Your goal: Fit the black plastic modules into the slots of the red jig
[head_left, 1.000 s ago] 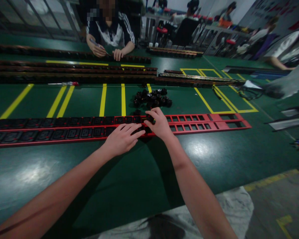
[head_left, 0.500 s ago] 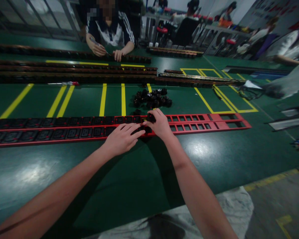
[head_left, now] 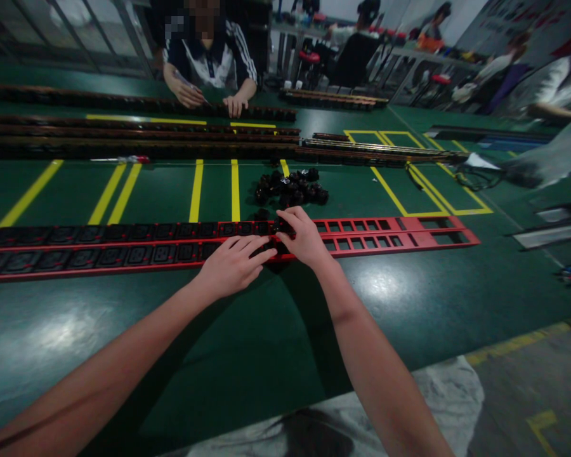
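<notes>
A long red metal strip (head_left: pixel 416 238) with two rows of cutouts lies across the table. Black power sockets (head_left: pixel 137 255) fill its left part, while the cutouts on the right are bare. My right hand (head_left: pixel 304 236) pinches a small black socket (head_left: pixel 278 226) between thumb and fingers, at the upper row. My left hand (head_left: pixel 233 263) lies flat over the lower row with its fingers stretched out to the right, fingertips near the right thumb. Just beyond the strip is a heap of loose black sockets (head_left: pixel 292 187).
Dark strips (head_left: pixel 143 143) lie in a stack farther back, with a red-handled screwdriver (head_left: pixel 133 159) before them. Yellow tape lines (head_left: pixel 235 190) mark the green table (head_left: pixel 409 298). A person (head_left: pixel 209 63) sits opposite, handling another strip. Cables (head_left: pixel 476 178) lie at the right.
My right hand has shifted slightly left, and its fingers now reach over the socket at the upper row. My left hand stays in place. The person opposite has moved a hand slightly right.
</notes>
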`<state>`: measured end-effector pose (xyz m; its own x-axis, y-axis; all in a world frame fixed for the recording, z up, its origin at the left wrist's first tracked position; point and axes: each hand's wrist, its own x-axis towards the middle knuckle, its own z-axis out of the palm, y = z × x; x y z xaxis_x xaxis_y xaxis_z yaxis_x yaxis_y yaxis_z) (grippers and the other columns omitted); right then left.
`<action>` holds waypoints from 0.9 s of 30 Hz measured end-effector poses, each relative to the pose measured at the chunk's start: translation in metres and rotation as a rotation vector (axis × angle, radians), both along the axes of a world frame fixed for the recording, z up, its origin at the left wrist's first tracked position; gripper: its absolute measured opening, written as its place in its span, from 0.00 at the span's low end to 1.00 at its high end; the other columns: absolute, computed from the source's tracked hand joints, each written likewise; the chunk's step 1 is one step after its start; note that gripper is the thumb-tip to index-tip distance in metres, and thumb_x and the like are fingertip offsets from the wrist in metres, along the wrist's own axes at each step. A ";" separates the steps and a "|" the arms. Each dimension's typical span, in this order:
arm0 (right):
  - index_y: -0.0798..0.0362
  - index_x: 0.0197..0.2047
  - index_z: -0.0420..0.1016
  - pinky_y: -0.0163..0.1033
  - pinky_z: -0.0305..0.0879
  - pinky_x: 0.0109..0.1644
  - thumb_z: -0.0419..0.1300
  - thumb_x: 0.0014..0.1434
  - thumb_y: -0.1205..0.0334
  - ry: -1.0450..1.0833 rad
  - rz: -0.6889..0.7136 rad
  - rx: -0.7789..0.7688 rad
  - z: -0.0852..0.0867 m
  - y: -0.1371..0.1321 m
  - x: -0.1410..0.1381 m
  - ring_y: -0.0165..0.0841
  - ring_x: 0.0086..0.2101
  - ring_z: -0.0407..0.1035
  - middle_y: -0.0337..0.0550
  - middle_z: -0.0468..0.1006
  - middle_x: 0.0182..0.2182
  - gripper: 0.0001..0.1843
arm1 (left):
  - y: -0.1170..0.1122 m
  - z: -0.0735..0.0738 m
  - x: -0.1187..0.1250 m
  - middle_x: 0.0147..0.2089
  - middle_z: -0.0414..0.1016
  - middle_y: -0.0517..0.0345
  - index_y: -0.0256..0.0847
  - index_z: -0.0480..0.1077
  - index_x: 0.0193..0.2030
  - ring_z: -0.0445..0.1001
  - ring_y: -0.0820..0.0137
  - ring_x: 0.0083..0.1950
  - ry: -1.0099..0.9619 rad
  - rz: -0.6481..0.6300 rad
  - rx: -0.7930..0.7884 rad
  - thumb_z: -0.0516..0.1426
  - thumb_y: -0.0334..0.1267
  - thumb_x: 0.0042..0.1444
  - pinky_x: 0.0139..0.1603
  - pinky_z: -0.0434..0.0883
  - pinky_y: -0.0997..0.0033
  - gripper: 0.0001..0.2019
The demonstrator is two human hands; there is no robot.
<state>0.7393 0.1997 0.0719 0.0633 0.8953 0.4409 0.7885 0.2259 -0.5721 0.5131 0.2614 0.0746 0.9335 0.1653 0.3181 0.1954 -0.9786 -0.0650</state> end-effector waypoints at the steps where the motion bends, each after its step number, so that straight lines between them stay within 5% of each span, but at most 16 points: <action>1: 0.50 0.62 0.71 0.50 0.71 0.59 0.60 0.60 0.71 -0.002 0.007 0.002 0.000 0.000 0.000 0.40 0.53 0.69 0.50 0.71 0.52 0.26 | 0.000 0.000 0.000 0.66 0.71 0.46 0.45 0.68 0.65 0.71 0.54 0.63 -0.001 -0.001 0.000 0.53 0.37 0.66 0.58 0.71 0.52 0.21; 9: 0.50 0.56 0.73 0.49 0.72 0.57 0.62 0.60 0.71 -0.014 0.005 -0.042 0.005 -0.001 -0.002 0.40 0.51 0.70 0.48 0.73 0.50 0.21 | 0.000 0.000 0.000 0.66 0.71 0.45 0.44 0.68 0.65 0.71 0.53 0.63 -0.006 -0.003 -0.026 0.54 0.37 0.66 0.58 0.71 0.51 0.21; 20: 0.51 0.61 0.74 0.49 0.73 0.56 0.59 0.66 0.65 -0.125 -0.025 -0.066 -0.002 0.000 -0.002 0.40 0.51 0.69 0.50 0.73 0.51 0.21 | 0.003 -0.007 0.000 0.65 0.73 0.45 0.36 0.69 0.65 0.71 0.58 0.66 -0.100 -0.018 -0.090 0.52 0.34 0.66 0.63 0.70 0.54 0.21; 27: 0.47 0.61 0.75 0.50 0.74 0.56 0.60 0.66 0.64 -0.170 -0.039 -0.118 0.002 0.000 -0.004 0.41 0.52 0.68 0.49 0.73 0.51 0.21 | 0.002 -0.006 0.000 0.67 0.72 0.46 0.39 0.69 0.66 0.71 0.58 0.66 -0.097 -0.002 -0.116 0.52 0.34 0.66 0.63 0.71 0.53 0.22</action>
<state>0.7355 0.1993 0.0739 0.0327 0.9396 0.3406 0.8829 0.1325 -0.4504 0.5134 0.2637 0.0683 0.8998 0.2041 0.3856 0.1930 -0.9788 0.0678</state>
